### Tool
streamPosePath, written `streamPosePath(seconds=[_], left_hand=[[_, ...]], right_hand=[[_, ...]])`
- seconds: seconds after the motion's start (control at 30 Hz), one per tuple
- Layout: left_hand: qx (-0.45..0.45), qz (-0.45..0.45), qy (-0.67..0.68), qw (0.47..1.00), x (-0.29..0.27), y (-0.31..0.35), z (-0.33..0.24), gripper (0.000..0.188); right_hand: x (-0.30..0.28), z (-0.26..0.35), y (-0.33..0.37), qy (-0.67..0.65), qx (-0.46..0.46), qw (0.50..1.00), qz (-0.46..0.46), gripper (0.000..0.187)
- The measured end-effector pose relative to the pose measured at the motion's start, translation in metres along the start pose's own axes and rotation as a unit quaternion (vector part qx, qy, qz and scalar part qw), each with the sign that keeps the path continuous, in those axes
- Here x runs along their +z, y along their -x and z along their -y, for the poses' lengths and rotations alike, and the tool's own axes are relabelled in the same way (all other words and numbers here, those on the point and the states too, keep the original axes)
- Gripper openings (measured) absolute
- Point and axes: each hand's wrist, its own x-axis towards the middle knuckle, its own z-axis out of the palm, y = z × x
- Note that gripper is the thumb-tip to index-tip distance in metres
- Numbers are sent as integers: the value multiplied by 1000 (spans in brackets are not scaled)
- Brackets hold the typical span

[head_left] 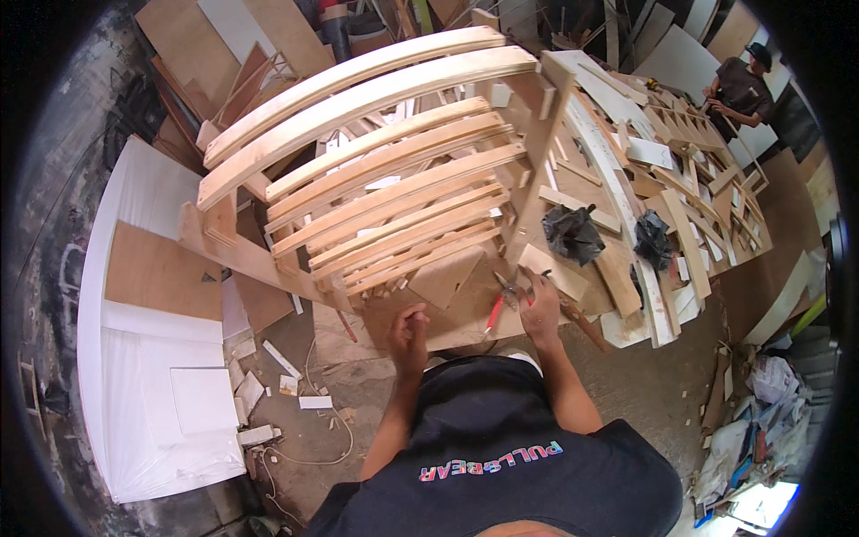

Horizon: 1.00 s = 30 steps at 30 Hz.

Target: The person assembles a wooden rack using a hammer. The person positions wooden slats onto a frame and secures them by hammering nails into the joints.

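Observation:
A slatted wooden frame point(385, 179) with curved slats lies on the workbench point(376, 309) in front of me. At the bench's near edge, my left hand point(409, 336) is closed with its fingers curled together, and whatever it may hold is hidden. My right hand point(540, 311) is closed near the frame's lower right corner, and a small dark tip shows by its fingers, too small to name. Just left of that hand lies a pair of pliers point(496, 311) with red handles. Between my hands, a flat brown board point(447, 279) rests under the lowest slats.
Black plastic bags point(573, 234) sit to the right among loose wood strips point(689, 224). A person point(744, 94) works at the far right. White-covered panels point(165, 394) stand at left. Offcuts point(315, 403) and a cable point(344, 438) lie on the floor.

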Motion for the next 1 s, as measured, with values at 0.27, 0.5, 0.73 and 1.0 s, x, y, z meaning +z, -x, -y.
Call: streamPosePath(seconds=[0.27,0.5,0.73,1.0], left_hand=[[72,73,-84,991,87,1,-5,17],[358,-48,-211,908,104,-70,-131,10],[367,17,-425,827,90,-188,-189,22],[412,112,-453,783,104,-232,-174,20]], right_hand=[[-27,-159,58,278,142,944,111,73],[-52,-212,54,167,71,965,191,57],[-76,-169,83,-48,66,991,104,38],[-70,-102,59,-121,76,989,39,37]])
